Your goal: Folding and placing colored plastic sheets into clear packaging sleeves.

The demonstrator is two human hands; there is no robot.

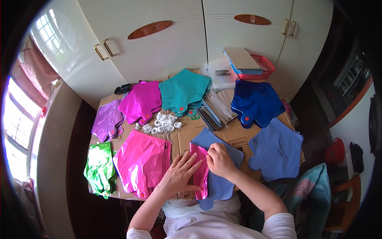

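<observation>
My left hand (pixel 182 172) lies flat with its fingers spread on a folded strip of pink foil balloon (pixel 202 187). My right hand (pixel 220 160), its fingers pinched together, grips the right edge of that strip. Under both, a periwinkle-blue flat foil balloon (pixel 221 187) is spread at the table's front edge. To the left of my left hand rests a stack of pink foil balloons (pixel 141 159). Another periwinkle balloon (pixel 276 149) lies to the right of my right forearm.
Cardboard (pixel 185 139) covers the table. Farther back lie teal (pixel 185 89), magenta (pixel 141 101), purple (pixel 106 119) and dark blue balloons (pixel 254 101), with green ones (pixel 99 167) at left. White ribbon coils (pixel 161 123), thin flat packets (pixel 218 107) and a red basket (pixel 264 65) stand among them.
</observation>
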